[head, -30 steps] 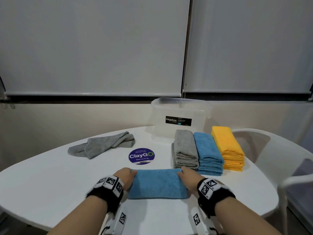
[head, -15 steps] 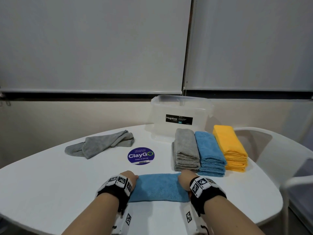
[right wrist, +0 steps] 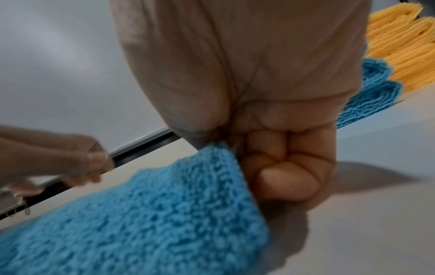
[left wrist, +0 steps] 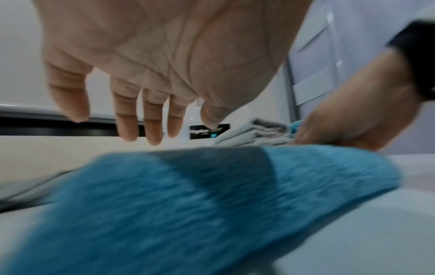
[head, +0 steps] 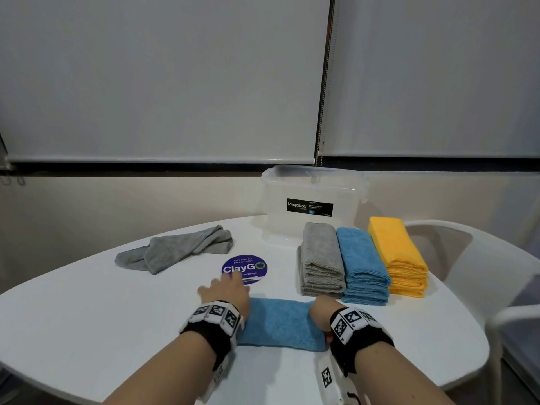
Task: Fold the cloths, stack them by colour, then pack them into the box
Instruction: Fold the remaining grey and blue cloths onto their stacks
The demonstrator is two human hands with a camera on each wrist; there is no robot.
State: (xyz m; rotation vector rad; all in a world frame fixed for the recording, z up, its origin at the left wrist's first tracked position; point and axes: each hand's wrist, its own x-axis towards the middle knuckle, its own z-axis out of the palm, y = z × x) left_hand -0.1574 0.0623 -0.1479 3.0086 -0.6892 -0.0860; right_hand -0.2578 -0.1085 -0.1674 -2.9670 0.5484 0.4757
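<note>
A folded blue cloth (head: pixel 280 324) lies near the table's front edge. My right hand (head: pixel 320 312) grips its right end; in the right wrist view the curled fingers (right wrist: pixel 280 163) and thumb pinch the blue cloth (right wrist: pixel 164 214). My left hand (head: pixel 226 290) hovers open above the cloth's left end, fingers (left wrist: pixel 150 119) spread over the blue cloth (left wrist: pixel 188 201), holding nothing. Behind stand folded stacks: grey (head: pixel 321 258), blue (head: pixel 363 264), yellow (head: pixel 399 255). The clear box (head: pixel 312 200) sits at the back.
A loose, unfolded grey cloth (head: pixel 178 248) lies at the left back of the white round table (head: pixel 87 311). A round purple sticker (head: pixel 245 268) is at the table's centre. A white chair (head: pixel 479 276) stands at the right.
The blue cloth has been folded narrower toward the front. My left hand has let go of its left end and lifted forward, fingers spread. My right hand keeps its grip.
</note>
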